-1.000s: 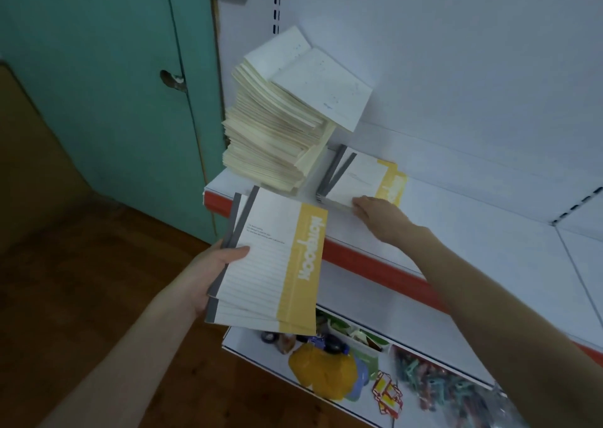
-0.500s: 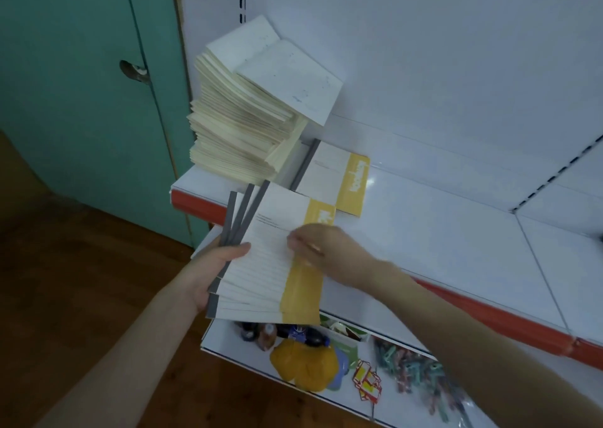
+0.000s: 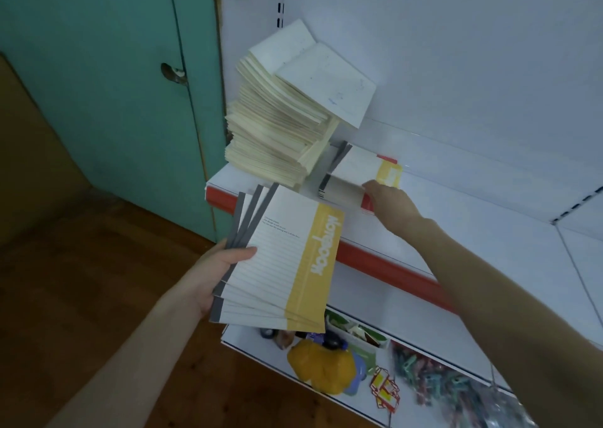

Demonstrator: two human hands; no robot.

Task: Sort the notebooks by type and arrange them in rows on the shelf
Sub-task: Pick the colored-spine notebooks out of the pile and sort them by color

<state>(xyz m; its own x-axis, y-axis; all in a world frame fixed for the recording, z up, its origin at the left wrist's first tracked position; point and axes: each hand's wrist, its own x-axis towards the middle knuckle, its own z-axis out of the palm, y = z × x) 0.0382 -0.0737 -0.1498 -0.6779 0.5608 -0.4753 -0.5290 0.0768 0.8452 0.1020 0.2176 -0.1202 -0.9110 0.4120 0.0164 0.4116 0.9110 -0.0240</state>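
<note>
At centre left of the frame the left hand grips fanned yellow-banded notebooks, while right of centre the right hand touches the small pile on the white shelf, beside the tall cream stack; whether it grips, I cannot tell.

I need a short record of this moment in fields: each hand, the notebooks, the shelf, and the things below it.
Left: the left hand grips a fan of white notebooks with yellow bands and grey spines.
Right: the right hand touches the small pile of banded notebooks; its grip is hidden.
Pile place: on the white shelf with red front edge, beside the tall stack of cream notebooks.
Below: a yellow object and coloured clips on a lower shelf, blurred.
</note>
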